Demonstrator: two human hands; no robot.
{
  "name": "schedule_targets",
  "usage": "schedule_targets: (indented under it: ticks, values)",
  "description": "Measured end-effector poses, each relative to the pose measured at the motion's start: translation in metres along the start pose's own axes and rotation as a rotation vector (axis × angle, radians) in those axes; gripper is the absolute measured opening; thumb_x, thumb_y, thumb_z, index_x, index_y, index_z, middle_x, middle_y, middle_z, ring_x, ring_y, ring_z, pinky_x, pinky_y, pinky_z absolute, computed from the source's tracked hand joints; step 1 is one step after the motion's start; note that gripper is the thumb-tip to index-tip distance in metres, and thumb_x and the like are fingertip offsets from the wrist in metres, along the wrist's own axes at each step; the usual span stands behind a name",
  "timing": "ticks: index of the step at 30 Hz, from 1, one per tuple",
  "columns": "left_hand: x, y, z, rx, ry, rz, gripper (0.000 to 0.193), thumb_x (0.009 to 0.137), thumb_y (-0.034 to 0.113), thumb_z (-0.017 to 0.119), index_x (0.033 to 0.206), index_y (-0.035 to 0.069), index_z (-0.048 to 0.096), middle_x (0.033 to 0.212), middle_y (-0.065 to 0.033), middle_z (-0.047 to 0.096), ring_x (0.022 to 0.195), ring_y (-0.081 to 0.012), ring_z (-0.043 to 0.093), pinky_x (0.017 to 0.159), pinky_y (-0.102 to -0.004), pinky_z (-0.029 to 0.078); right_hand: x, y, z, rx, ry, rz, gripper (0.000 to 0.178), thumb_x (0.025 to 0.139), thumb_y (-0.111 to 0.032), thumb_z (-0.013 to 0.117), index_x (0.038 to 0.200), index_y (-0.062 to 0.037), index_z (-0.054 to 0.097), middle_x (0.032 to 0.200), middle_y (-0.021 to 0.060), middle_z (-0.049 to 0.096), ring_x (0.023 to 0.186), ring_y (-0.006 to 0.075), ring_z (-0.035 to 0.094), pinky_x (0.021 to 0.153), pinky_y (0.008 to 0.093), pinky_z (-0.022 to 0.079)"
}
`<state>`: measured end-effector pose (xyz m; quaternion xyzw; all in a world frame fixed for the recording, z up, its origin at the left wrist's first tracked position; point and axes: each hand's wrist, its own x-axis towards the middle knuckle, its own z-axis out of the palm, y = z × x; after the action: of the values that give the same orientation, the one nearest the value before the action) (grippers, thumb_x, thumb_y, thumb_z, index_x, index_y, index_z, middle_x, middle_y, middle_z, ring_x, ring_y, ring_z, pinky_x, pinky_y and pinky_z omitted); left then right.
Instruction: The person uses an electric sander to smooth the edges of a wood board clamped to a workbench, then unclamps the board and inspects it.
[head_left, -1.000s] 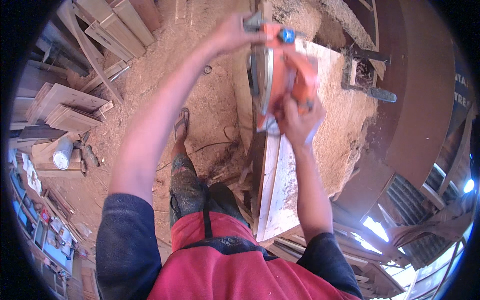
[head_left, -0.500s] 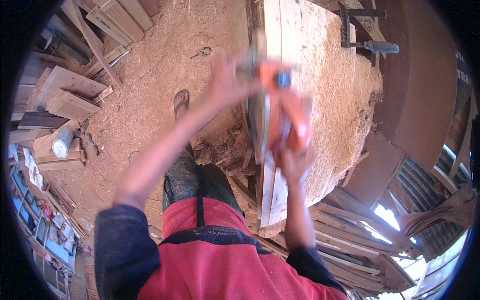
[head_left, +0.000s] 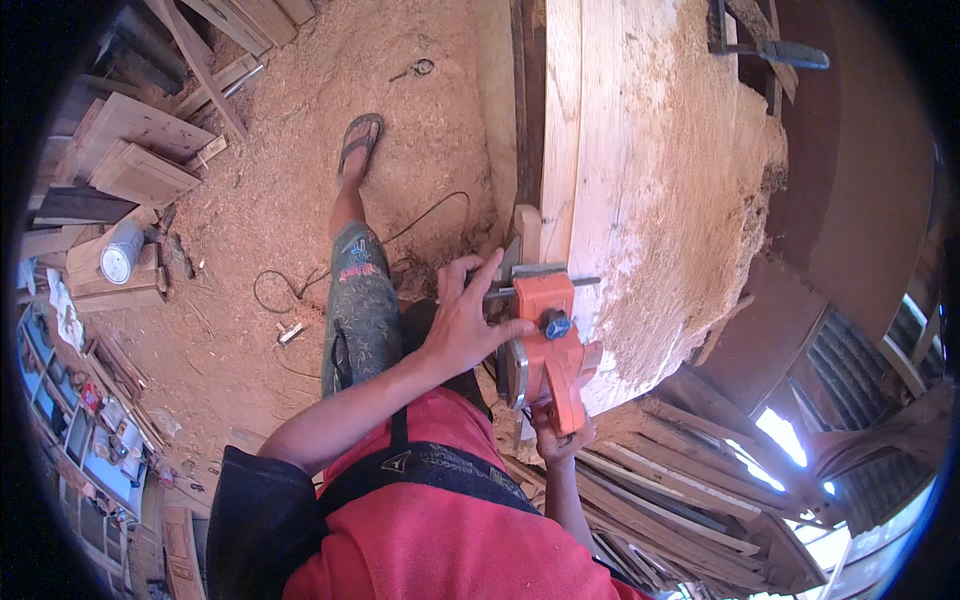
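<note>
An orange electric planer (head_left: 545, 345) with a blue knob rests on the near end of a long pale plank (head_left: 565, 140). Wrapped around its rear handle is my right hand (head_left: 560, 435), closed and partly hidden beneath the tool. On the planer's left side is my left hand (head_left: 465, 315), its fingers outstretched and apart by the side fence. My left thumb reaches across to the planer's front, below a thin metal guide rod (head_left: 588, 282). A short wooden block (head_left: 526, 232) stands upright just ahead of the fence.
Shavings cover the bench (head_left: 690, 200) right of the plank. A clamp (head_left: 790, 54) sits at its far right. A dark cord (head_left: 440, 205) loops over the shaving-strewn floor. Stacked boards (head_left: 130, 150) and a white can (head_left: 122, 255) stand left; long wood strips (head_left: 660, 480) lie lower right.
The planer and both hands have come back toward my body. My left leg now stretches farther forward. The bench sits slightly farther right in view.
</note>
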<state>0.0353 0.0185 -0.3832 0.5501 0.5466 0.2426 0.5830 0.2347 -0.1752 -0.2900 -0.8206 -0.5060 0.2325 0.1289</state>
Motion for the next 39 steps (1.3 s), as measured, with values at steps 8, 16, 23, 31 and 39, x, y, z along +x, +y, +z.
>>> schedule_targets:
  ticks: [8,16,23,31,39]
  values:
    - [0.139,0.022,-0.076,-0.054,0.061,0.06,0.103,0.071,0.046,0.09,0.151,0.0,0.044,0.127,-0.0209,0.047,0.121,-0.0369,0.046,0.106,-0.0451,0.04,0.145,-0.086,0.02,0.257,-0.023,-0.022,0.019,0.068,-0.012,0.071,0.084,-0.0029,0.069,0.072,0.0127,0.066,0.061,0.0312,0.067,0.06,0.0373,0.053]
    - [0.303,0.062,-0.177,-0.022,0.112,0.093,0.098,0.071,0.043,0.092,0.148,0.001,0.048,0.131,-0.0208,0.049,0.126,-0.036,0.049,0.109,-0.0429,0.041,0.328,-0.227,0.034,0.265,-0.005,-0.197,0.024,0.075,-0.007,0.07,0.097,0.0026,0.07,0.079,0.0138,0.07,0.068,0.024,0.07,0.066,0.0351,0.055]
    - [0.448,0.084,-0.249,-0.046,0.095,0.21,0.082,0.069,0.046,0.091,0.131,0.001,0.064,0.112,-0.0183,0.068,0.103,-0.0257,0.065,0.09,-0.0404,0.052,0.463,-0.301,0.048,0.355,0.06,-0.202,0.023,0.078,-0.012,0.072,0.096,0.0009,0.068,0.076,0.0144,0.068,0.065,0.0238,0.067,0.063,0.0371,0.054]
    - [0.478,0.101,-0.283,-0.205,0.234,0.378,0.058,0.076,0.038,0.09,0.112,-0.002,0.068,0.099,-0.0078,0.072,0.089,-0.0153,0.067,0.079,-0.0303,0.054,0.506,-0.339,0.053,0.316,0.137,-0.367,0.016,0.083,-0.016,0.069,0.082,-0.0006,0.065,0.068,0.012,0.066,0.059,0.0244,0.063,0.057,0.0359,0.05]
    - [0.141,0.019,-0.078,0.006,0.013,0.046,0.111,0.066,0.06,0.088,0.153,0.007,0.045,0.133,-0.0203,0.044,0.127,-0.0377,0.044,0.111,-0.0485,0.036,0.162,-0.122,0.006,-0.046,0.015,-0.178,0.014,0.072,-0.014,0.076,0.082,-0.0047,0.07,0.071,0.0161,0.067,0.06,0.0322,0.068,0.056,0.039,0.052]
